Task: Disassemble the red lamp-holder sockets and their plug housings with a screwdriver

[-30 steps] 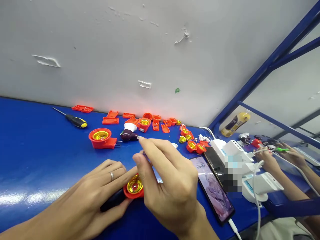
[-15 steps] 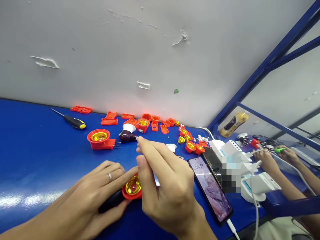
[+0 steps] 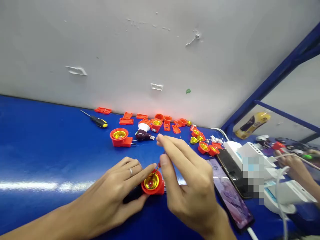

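Your left hand (image 3: 117,195) clamps the socket (image 3: 153,183); your right hand (image 3: 192,183) pinches a tool (image 3: 157,169) into it.
Bench (image 3: 50,156) runs wide at frame left; phone (image 3: 230,196) just beside your right wrist.

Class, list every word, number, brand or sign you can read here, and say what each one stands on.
No text is readable.
Phone: screen lit, too blurred to read.
Yellow bottle: dark label, too blurred.
White charger: front pixelated.
Orange socket in the left hand: no marking visible.
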